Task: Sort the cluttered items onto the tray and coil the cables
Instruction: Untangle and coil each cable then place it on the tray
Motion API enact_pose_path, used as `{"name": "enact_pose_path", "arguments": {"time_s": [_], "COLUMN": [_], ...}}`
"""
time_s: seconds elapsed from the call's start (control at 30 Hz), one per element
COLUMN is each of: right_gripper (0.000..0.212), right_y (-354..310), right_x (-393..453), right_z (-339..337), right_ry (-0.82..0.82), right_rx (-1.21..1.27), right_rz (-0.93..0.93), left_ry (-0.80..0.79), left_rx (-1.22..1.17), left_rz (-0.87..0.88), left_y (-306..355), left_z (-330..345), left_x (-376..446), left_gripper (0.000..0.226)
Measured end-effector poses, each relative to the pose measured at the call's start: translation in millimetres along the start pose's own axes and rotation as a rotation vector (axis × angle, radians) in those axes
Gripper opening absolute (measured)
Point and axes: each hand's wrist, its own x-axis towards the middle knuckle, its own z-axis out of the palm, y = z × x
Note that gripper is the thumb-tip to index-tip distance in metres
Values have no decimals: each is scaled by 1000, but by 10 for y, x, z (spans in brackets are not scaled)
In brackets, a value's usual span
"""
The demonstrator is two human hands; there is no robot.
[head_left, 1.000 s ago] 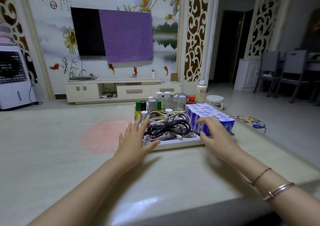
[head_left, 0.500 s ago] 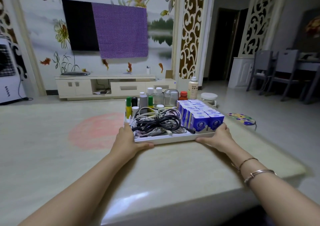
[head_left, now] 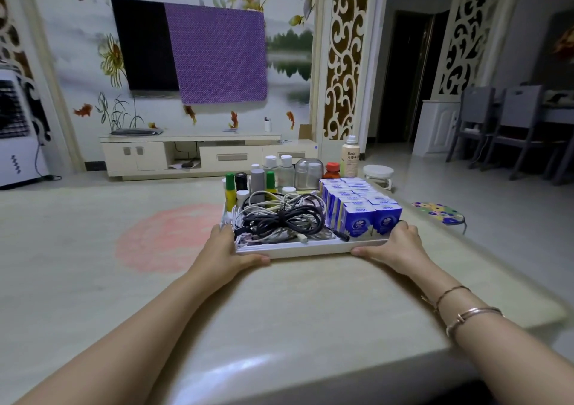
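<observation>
A white tray (head_left: 298, 249) sits on the beige table, near its far side. In its front left lies a heap of black and white coiled cables (head_left: 279, 221). Rows of blue and white cartons (head_left: 360, 209) fill its right side, and several small bottles (head_left: 264, 181) stand along the back. My left hand (head_left: 226, 252) grips the tray's front left corner, thumb along the front rim. My right hand (head_left: 394, 246) grips the front right corner the same way.
The beige table (head_left: 248, 311) has a pink round mark (head_left: 167, 237) left of the tray and its near edge runs across the bottom right. Beyond are a low TV cabinet (head_left: 192, 153), a white stool (head_left: 379, 174), a flowered stool (head_left: 441, 213) and grey chairs (head_left: 503, 125).
Both hands dropped from above the cables and cartons to the tray's front corners and took hold of it. The view has moved closer to the tray.
</observation>
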Motion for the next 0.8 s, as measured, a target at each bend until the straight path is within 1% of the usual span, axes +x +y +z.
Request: {"name": "enact_pose_path", "arguments": {"time_s": [0.07, 0.13, 0.3, 0.43, 0.53, 0.7, 0.8], "right_gripper": [111, 109, 107, 109, 111, 115, 116], "right_y": [7, 17, 54, 89, 139, 215, 229], "right_x": [23, 70, 259, 463, 624, 920, 1070], "right_z": [44, 46, 50, 57, 54, 58, 43], "right_ry": [21, 22, 16, 4, -2, 4, -34], "right_rx": [2, 10, 30, 17, 4, -60, -87], "right_rz": [5, 17, 16, 12, 9, -32, -29], "left_ry": [-20, -40, -32, -30, -11, 1, -8], "left_rx": [3, -8, -21, -11, -4, 4, 4], "left_rz": [9, -20, -22, -3, 29, 33, 27], "left_y": [-19, -30, -77, -72, -48, 3, -18], "left_z": [-2, 36, 138, 225, 326, 449, 486], "left_x": [85, 148, 322, 486, 607, 827, 952], "left_gripper": [101, 98, 104, 99, 90, 88, 87]}}
